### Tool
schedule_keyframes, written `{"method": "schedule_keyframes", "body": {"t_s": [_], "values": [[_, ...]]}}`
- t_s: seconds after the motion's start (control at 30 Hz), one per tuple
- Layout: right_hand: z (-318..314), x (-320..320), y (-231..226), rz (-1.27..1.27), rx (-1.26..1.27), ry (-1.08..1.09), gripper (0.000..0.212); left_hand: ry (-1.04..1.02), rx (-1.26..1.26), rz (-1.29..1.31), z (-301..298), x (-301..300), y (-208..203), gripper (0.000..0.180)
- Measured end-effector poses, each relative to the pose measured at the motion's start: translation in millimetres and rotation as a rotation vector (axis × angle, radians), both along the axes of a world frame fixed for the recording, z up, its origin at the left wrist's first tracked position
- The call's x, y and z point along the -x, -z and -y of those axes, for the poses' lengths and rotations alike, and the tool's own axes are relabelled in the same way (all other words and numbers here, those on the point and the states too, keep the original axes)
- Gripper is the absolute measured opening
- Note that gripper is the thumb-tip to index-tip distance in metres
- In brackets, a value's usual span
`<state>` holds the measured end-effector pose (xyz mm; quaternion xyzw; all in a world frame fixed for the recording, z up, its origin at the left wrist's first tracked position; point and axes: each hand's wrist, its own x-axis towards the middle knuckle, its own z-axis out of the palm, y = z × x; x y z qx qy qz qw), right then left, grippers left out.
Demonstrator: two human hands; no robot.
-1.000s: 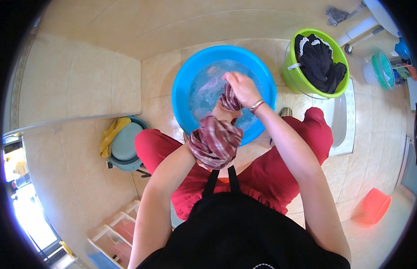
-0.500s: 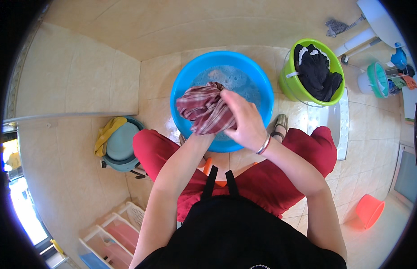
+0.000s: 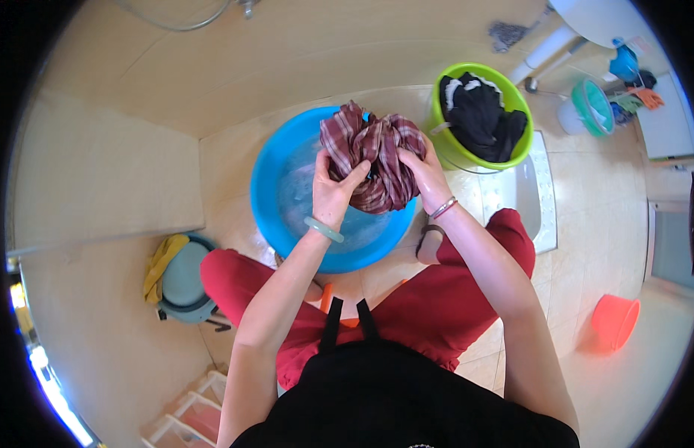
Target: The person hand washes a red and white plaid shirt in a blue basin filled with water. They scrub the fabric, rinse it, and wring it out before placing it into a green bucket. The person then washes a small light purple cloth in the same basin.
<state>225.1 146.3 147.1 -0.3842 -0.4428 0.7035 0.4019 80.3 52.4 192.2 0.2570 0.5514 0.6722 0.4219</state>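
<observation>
A bunched maroon plaid garment is held up over the right side of a round blue basin. Cloudy, sudsy water shows in the basin. My left hand, with a pale green bangle at its wrist, grips the cloth's near left side, thumb on top. On the right side my right hand clasps it, thumb pressed into the folds. Most fingertips are hidden by the fabric.
A lime green bucket of dark clothes stands right of the basin, beside a white squat toilet. At left is a grey-blue tub with a yellow cloth. An orange-red bucket stands at lower right.
The plaid garment has moved right and spread from a tight bundle into a wider one. My left hand has come out from under it to its left side. The whole view has shifted.
</observation>
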Motion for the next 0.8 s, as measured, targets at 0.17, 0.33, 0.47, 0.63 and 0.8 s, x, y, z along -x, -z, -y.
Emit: {"method": "schedule_keyframes", "body": {"t_s": [0.17,0.33,0.47,0.63,0.8], "values": [[-62.5,-54.3,-18.0,0.045,-0.13,0.218,0.061,0.125,-0.076,-0.115,-83.8,-42.3,-1.4,0.044],[-121.3,-114.7,-24.4,0.083,-0.17,0.516,0.06,0.219,-0.107,-0.326,-177.8,-95.1,7.8,0.057],[-160.6,-163.1,-8.7,0.217,-0.254,0.722,0.068,0.383,-0.135,-0.391,-235.5,-136.6,-5.5,0.075],[-183.1,-183.1,11.9,0.473,-0.426,0.794,0.081,0.511,-0.076,-0.467,-300.7,-158.2,40.6,0.095],[-186.0,-199.4,61.7,1.035,-0.677,0.641,0.074,0.785,0.256,-1.05,-324.7,-165.9,74.1,0.073]]}}
